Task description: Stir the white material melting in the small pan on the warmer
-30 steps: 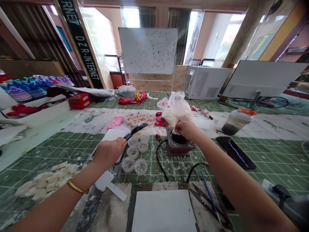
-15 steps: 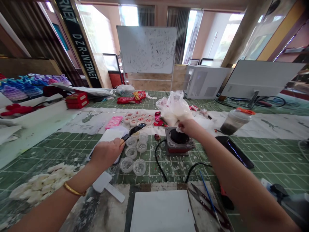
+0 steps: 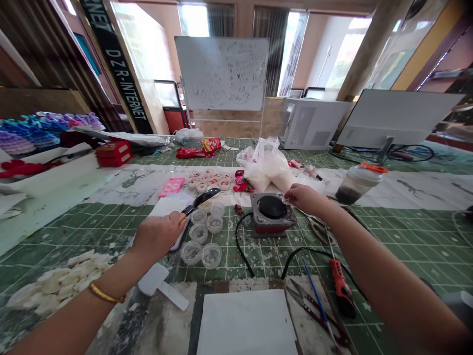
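Note:
My left hand (image 3: 158, 234) is closed round the handle of a black ladle (image 3: 207, 197), whose bowl hangs over the clear plastic cups (image 3: 199, 232). A gold bracelet (image 3: 105, 292) circles that wrist. At the right rim of a small electric hot plate (image 3: 272, 209) is my right hand (image 3: 303, 195), with fingers pinched on what looks like a crumpled white tissue (image 3: 285, 197), mostly hidden. The plate's round black top is bare. Behind it stands a plastic bag of white material (image 3: 268, 170). Several filled cups with red bits (image 3: 209, 178) sit beyond the ladle.
White chunks (image 3: 62, 281) and a white scraper (image 3: 162, 286) lie at the left. White paper (image 3: 246, 320) is in front. Scissors (image 3: 314, 305), a blue-handled brush (image 3: 316, 291) and an orange-handled tool (image 3: 342, 288) lie right. A lidded shaker (image 3: 358, 182) stands farther right; cables cross the mat.
My right hand has moved from the top of the hot plate to the right, past its edge, uncovering the black disc. My left hand still holds the ladle in nearly the same place.

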A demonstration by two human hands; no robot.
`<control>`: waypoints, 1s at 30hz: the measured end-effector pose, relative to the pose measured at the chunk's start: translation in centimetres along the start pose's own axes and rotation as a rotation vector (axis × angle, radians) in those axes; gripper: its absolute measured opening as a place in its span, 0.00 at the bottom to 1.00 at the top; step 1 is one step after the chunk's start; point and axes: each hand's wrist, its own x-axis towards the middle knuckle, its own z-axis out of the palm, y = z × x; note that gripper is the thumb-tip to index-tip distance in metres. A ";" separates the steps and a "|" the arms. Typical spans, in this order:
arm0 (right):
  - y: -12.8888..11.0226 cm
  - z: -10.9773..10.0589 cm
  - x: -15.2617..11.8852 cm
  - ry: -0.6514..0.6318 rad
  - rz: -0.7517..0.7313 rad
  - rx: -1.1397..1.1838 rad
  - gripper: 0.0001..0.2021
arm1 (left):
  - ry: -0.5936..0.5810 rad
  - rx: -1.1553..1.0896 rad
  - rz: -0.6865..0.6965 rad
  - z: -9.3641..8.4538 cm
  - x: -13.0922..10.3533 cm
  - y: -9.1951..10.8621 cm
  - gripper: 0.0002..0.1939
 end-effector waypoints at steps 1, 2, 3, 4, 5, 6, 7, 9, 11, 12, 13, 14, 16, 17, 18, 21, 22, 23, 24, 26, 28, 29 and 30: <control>0.1 -0.2 -0.3 -0.026 -0.021 -0.010 0.13 | 0.001 0.002 0.001 0.0 0.0 0.0 0.21; 0.3 -0.5 -0.7 -0.048 -0.035 -0.022 0.13 | 0.001 0.005 0.000 0.1 0.0 0.0 0.21; 0.4 -0.9 -1.0 -0.061 -0.041 -0.035 0.13 | -0.001 0.007 0.001 0.1 0.0 0.0 0.21; 0.4 -1.2 -1.4 -0.056 -0.044 -0.047 0.14 | -0.002 0.010 0.002 0.1 0.1 0.0 0.20; 0.4 -1.4 -1.6 -0.032 -0.046 -0.049 0.15 | -0.002 0.014 0.004 0.2 0.1 0.0 0.21; 0.2 -1.6 -1.8 0.003 -0.051 -0.039 0.16 | 0.000 0.018 0.007 0.2 0.1 0.0 0.21; 0.0 -1.7 -1.9 0.037 -0.064 -0.018 0.16 | 0.004 0.021 0.009 0.2 0.1 0.0 0.21; -0.5 -1.7 -2.1 0.028 -0.110 0.030 0.16 | 0.009 0.023 0.010 0.2 0.1 0.0 0.21; -0.9 -1.6 -2.2 -0.072 -0.137 0.032 0.15 | 0.011 0.022 0.006 0.1 0.0 0.0 0.22; -1.0 -1.6 -2.3 -0.119 -0.133 0.013 0.15 | 0.010 0.022 0.004 0.1 0.0 0.0 0.22; -1.0 -1.7 -2.4 -0.145 -0.118 -0.010 0.14 | 0.009 0.023 0.001 0.1 0.0 0.0 0.22; -0.9 -1.8 -2.6 -0.147 -0.096 -0.032 0.14 | 0.007 0.025 0.000 0.1 -0.1 0.0 0.22; -0.8 -2.1 -2.9 -0.100 -0.064 -0.048 0.14 | 0.002 0.029 -0.001 0.1 -0.2 0.0 0.22; -0.8 -2.2 -3.0 -0.072 -0.059 -0.041 0.14 | -0.001 0.030 -0.001 0.1 -0.2 0.0 0.22; -0.8 -2.2 -3.1 -0.054 -0.066 -0.026 0.14 | -0.002 0.031 0.000 0.0 -0.3 0.0 0.22; -1.0 -2.1 -3.3 -0.076 -0.095 0.011 0.13 | 0.003 0.034 -0.002 0.1 -0.4 -0.1 0.21; -1.0 -2.0 -3.4 -0.094 -0.087 0.006 0.13 | 0.006 0.036 -0.006 0.1 -0.4 -0.1 0.21; -1.1 -2.1 -3.5 -0.104 -0.069 -0.010 0.13 | 0.007 0.037 -0.010 0.1 -0.4 -0.1 0.21; -1.1 -2.1 -3.7 -0.092 -0.048 -0.022 0.13 | 0.008 0.038 -0.014 0.2 -0.4 -0.1 0.21; -1.4 -2.2 -4.2 -0.016 -0.028 0.001 0.13 | 0.006 0.037 -0.015 0.2 -0.4 0.0 0.21; -1.9 -2.2 -4.9 0.062 -0.063 0.092 0.13 | 0.005 0.036 -0.010 0.2 -0.3 0.0 0.21; -2.3 -2.0 -5.2 0.079 -0.095 0.140 0.13 | 0.006 0.035 -0.008 0.2 -0.3 0.1 0.21; -2.6 -1.8 -5.5 0.077 -0.126 0.178 0.13 | 0.007 0.034 -0.008 0.2 -0.3 0.1 0.21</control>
